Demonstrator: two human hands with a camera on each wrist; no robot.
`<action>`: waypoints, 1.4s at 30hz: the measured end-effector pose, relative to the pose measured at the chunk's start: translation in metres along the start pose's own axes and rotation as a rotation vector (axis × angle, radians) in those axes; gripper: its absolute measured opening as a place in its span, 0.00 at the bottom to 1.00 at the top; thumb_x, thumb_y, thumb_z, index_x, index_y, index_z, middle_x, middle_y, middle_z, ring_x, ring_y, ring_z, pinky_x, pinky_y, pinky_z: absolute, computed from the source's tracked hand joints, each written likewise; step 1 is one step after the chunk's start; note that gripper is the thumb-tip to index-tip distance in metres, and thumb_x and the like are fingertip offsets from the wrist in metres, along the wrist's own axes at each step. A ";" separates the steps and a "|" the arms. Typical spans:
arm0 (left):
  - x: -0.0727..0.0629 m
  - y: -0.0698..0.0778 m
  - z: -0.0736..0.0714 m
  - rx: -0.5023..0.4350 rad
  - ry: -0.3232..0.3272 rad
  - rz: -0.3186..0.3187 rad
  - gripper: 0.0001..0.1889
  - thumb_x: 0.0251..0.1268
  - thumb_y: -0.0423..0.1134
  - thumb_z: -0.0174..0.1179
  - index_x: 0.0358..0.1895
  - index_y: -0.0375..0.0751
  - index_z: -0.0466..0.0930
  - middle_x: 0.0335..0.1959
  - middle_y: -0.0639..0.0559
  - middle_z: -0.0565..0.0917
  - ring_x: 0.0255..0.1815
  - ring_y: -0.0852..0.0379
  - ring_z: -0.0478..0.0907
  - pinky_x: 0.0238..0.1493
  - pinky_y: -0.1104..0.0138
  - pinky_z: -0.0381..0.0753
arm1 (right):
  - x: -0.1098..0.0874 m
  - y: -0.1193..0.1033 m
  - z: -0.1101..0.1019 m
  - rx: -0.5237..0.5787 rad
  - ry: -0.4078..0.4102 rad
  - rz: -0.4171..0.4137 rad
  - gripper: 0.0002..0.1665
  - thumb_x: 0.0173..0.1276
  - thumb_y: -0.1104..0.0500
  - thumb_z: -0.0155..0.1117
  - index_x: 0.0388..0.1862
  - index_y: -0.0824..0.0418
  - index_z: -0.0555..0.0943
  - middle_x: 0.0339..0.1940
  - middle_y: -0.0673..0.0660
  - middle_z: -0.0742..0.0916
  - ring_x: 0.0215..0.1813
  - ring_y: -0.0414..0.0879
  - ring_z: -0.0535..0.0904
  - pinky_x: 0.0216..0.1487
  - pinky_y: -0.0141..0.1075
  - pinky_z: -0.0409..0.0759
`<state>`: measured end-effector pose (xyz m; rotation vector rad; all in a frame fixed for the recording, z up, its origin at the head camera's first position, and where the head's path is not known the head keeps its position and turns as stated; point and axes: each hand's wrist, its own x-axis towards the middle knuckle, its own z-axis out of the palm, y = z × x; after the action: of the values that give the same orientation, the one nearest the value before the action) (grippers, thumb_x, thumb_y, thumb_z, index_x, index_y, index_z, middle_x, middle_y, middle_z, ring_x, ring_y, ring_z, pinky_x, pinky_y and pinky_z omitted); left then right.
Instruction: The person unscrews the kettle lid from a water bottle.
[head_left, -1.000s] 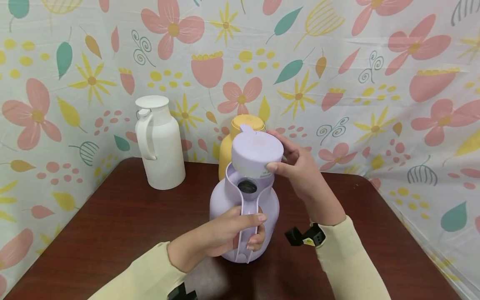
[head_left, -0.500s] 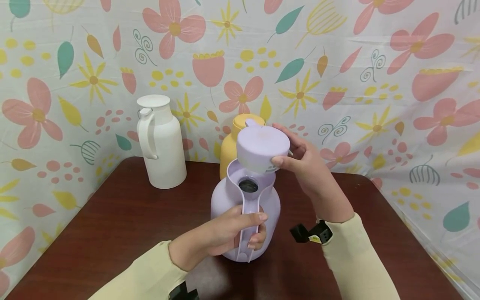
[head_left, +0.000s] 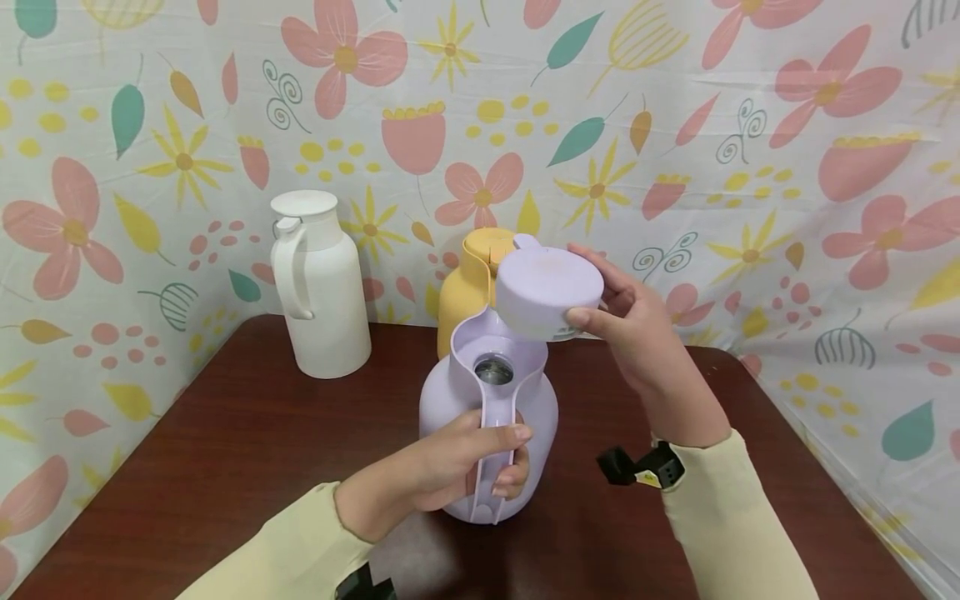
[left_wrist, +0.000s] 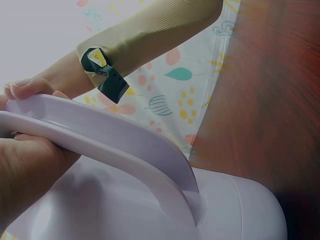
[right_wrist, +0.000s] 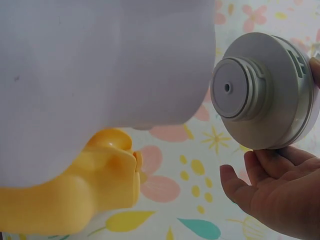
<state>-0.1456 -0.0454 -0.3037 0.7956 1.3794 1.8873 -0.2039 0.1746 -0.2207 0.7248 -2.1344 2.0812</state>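
Note:
A lavender vacuum jug (head_left: 540, 408) stands on the table, its round mouth uncovered and the metallic inside showing. My left hand (head_left: 457, 458) grips its handle (head_left: 497, 412), fingers curled round it; the left wrist view shows the handle (left_wrist: 125, 155) close up. Above and to the right of the mouth, my right hand (head_left: 637, 333) pinches the jug's lavender lid (head_left: 547, 287) between thumb and fingers. Seen in the right wrist view, the lid (right_wrist: 272, 95) is clear of the jug (right_wrist: 110, 60), its stepped grey plug facing the jug, with my right hand (right_wrist: 280, 190) at its edge.
Behind the lavender jug stands a yellow jug (head_left: 461, 304), partly hidden by the lid. A white jug (head_left: 326, 292) is at the back left of the dark wooden table (head_left: 285, 467). Flower-patterned cloth (head_left: 675, 125) hangs close behind the table and along its sides.
My right hand has carried the lid to the right and slightly up, away from the jug's mouth, uncovering more of the opening. My left hand keeps its grip on the handle.

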 end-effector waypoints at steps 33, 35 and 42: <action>-0.001 0.001 -0.001 -0.007 -0.022 0.015 0.15 0.77 0.39 0.43 0.27 0.42 0.64 0.18 0.61 0.69 0.22 0.65 0.66 0.33 0.72 0.67 | -0.051 0.058 -0.067 0.029 0.124 -0.038 0.31 0.72 0.69 0.61 0.70 0.46 0.76 0.69 0.39 0.78 0.59 0.34 0.77 0.56 0.19 0.77; -0.001 0.001 -0.001 -0.011 -0.029 0.024 0.15 0.78 0.39 0.44 0.26 0.42 0.64 0.18 0.61 0.69 0.23 0.65 0.65 0.33 0.72 0.67 | -0.055 0.063 -0.069 0.038 0.141 -0.025 0.31 0.72 0.70 0.60 0.69 0.45 0.77 0.67 0.39 0.79 0.58 0.34 0.78 0.56 0.19 0.77; 0.000 0.001 -0.001 0.001 -0.017 -0.004 0.14 0.77 0.40 0.43 0.27 0.43 0.63 0.17 0.61 0.69 0.23 0.64 0.66 0.33 0.72 0.67 | -0.068 0.076 -0.078 0.010 0.172 0.030 0.32 0.73 0.71 0.57 0.69 0.43 0.76 0.60 0.40 0.82 0.55 0.34 0.78 0.53 0.20 0.78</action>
<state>-0.1463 -0.0461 -0.3034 0.8072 1.3703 1.8730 -0.1935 0.2665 -0.3103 0.4975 -2.0571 2.0861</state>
